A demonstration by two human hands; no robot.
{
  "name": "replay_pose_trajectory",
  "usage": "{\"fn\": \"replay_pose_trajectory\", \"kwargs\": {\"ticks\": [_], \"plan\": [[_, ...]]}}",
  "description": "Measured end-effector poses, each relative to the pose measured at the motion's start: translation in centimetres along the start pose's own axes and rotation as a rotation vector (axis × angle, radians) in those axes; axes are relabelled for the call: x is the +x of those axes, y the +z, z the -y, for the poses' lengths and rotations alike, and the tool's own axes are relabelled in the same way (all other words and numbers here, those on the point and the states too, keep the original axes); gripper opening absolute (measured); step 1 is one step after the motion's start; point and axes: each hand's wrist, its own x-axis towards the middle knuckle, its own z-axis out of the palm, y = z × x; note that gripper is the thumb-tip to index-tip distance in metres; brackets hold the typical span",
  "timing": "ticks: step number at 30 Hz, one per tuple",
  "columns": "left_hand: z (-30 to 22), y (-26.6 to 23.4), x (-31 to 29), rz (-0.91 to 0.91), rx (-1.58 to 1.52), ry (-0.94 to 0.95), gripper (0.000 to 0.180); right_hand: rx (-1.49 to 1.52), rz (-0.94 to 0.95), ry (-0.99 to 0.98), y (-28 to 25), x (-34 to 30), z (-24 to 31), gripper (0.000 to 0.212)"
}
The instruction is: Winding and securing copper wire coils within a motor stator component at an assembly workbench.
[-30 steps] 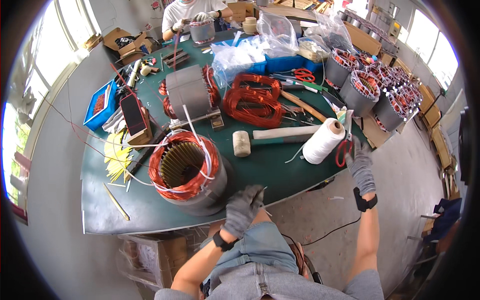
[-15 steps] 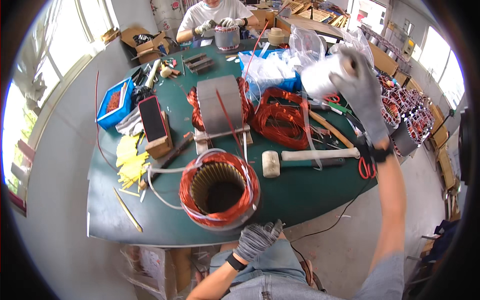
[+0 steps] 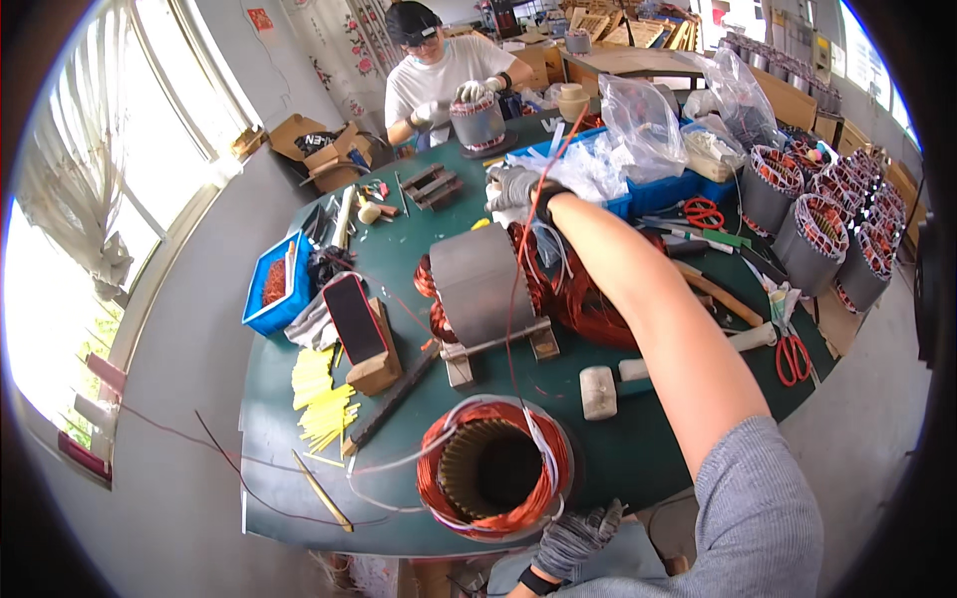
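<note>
My right hand [image 3: 513, 189], in a grey glove, reaches far over the table to the near-left end of a blue bin. Its fingers are curled on a white roll [image 3: 511, 214], mostly hidden beneath the glove. My gloved left hand [image 3: 580, 538] rests low at the table's front edge, fingers curled together, with nothing visible in them. Just beyond it stands a motor stator [image 3: 568, 478] with copper-red windings, its slotted bore facing up. A second grey stator [image 3: 485, 281] lies on its side on wooden blocks [image 3: 459, 367], behind the first.
A white-headed mallet [image 3: 598, 393] and red-handled scissors [image 3: 793, 359] lie to the right. Yellow strips [image 3: 324, 404], a phone [image 3: 354, 319] on a wooden block and a blue tray [image 3: 279, 289] are on the left. Opposite, a person [image 3: 444, 80] handles another stator [image 3: 478, 125]. Wound stators [image 3: 822, 234] crowd the right.
My right hand has swept from the right side leftward across the table with the white roll, down to the bin's near-left end. The view has shifted; my left hand stays by the table edge.
</note>
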Motion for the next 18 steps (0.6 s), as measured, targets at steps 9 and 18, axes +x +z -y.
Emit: {"fn": "replay_pose_trajectory", "kwargs": {"ticks": [9, 18], "plan": [[-0.2, -0.6, -0.1, 0.039, -0.031, -0.204, 0.015, 0.530, -0.744, -0.194, -3.5, -26.5, 5.5, 0.018], [-2.1, -8.4, 1.9, -0.239, -1.119, -0.590, 0.016, 0.876, -0.379, -0.061, 6.4, -49.4, 16.9, 0.035]]}}
